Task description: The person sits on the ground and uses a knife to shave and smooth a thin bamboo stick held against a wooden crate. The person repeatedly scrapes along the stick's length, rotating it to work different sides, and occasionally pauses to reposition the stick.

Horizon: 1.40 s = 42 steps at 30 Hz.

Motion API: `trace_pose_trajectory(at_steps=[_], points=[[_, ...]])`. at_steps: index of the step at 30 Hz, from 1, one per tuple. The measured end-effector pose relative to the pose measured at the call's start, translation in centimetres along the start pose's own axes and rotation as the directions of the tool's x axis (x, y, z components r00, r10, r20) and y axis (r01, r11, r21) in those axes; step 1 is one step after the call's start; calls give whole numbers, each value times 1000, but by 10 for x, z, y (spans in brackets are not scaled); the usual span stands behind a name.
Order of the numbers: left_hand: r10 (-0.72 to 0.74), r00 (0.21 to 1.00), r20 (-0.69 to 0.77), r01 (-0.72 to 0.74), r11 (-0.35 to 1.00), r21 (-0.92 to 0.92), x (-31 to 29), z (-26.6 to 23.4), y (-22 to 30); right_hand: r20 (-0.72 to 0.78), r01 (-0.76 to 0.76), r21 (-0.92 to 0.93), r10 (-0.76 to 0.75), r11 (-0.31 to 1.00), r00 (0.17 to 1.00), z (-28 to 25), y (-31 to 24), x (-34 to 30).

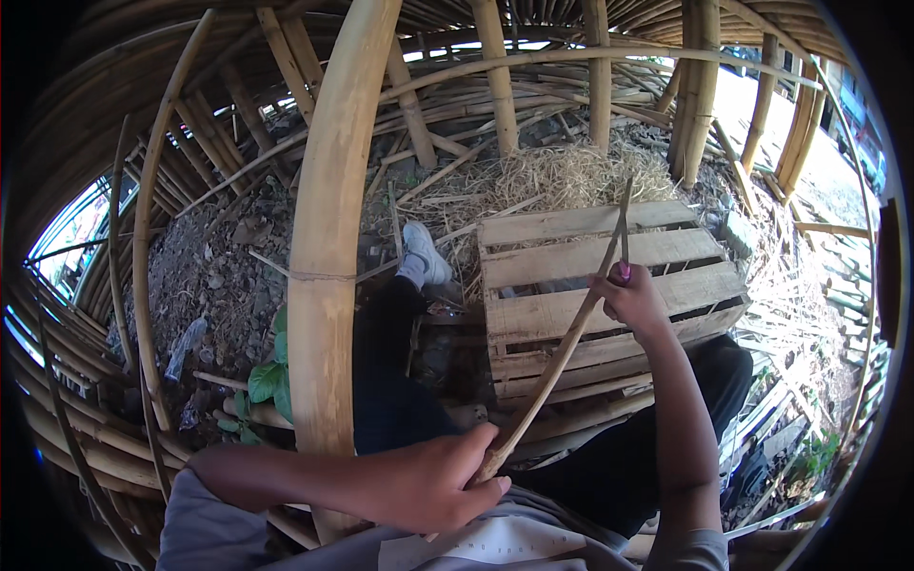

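A long, split bamboo strip (pixel 552 373) slants up and away across my lap. My left hand (pixel 443 483) is closed around its near end, close to my waist. Farther along, my right hand (pixel 633 297) is closed in a fist, its fingers against the strip's side. Out of that fist rises a thin, dark, blade-like piece (pixel 624 238) with a pink part at its base. It meets the strip near the far end; whether it is a knife or a split part of the bamboo, I cannot tell. Beneath them is a slatted wooden crate (pixel 562 314).
A thick bamboo post (pixel 328 219) stands close on my left, between my left arm and leg. My white shoe (pixel 426 252) rests beside the crate. Dry straw (pixel 590 176) lies behind it. Bamboo poles (pixel 495 81) surround me, and rubble (pixel 224 266) and green leaves (pixel 271 381) are at left.
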<state>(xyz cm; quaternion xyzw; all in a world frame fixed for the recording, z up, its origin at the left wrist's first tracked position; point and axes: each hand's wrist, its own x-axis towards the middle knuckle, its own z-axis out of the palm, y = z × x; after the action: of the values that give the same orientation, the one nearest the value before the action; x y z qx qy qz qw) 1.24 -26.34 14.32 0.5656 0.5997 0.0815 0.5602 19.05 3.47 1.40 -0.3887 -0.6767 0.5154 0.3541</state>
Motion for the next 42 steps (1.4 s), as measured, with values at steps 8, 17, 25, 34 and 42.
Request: trace_pose_trajectory(at_steps=[8,17,25,34,42], points=[[472,125,-873,-380,835,397,-51,-130,3,-354,86,16,-75,996,932,-21,37,8],[-175,942,-287,118,972,-206,74,-221,-169,-445,90,-65,-110,994,889,-4,34,9],[257,916,307,2,764,-645,135,-50,-98,-566,24,-322,-213,946,797,15,48,24],[397,811,-430,-293,911,290,120,-50,-111,-508,-35,-546,-298,837,808,12,60,28],[573,572,-587,-179,786,592,171,-58,-116,-361,-109,-592,-141,798,922,2,14,-13]])
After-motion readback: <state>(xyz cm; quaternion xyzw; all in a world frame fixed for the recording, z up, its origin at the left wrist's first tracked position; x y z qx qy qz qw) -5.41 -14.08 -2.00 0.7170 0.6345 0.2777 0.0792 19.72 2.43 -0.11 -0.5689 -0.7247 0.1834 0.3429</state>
